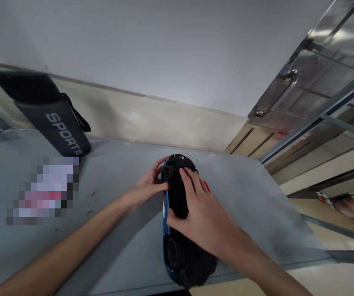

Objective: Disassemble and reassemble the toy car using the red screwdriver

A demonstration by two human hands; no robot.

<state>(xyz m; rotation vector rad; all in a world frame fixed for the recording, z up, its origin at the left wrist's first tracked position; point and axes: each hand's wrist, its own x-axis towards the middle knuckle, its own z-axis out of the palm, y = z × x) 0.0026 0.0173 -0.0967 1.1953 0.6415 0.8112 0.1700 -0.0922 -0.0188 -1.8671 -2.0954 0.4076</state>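
A blue toy car (177, 197) lies upside down on the grey tabletop, its black underside and two wheels on the left side showing. My left hand (153, 183) grips its far end at the left, thumb and fingers around the wheel there. Across the middle of the underside lies my right hand (198, 205), thumb at the car's left edge and fingertips on the black bottom. Something small and red (207, 186) peeks out beyond my right fingers; I cannot make out what it is. The car's right side is mostly hidden under that hand.
A black bottle (53, 119) marked "SPORT" stands at the back left of the table (127, 255). In front of it lies a blurred-out rectangular object (45, 189). The wall (164, 119) runs behind; a metal door with a handle (277, 98) and a metal frame (318, 119) are at right.
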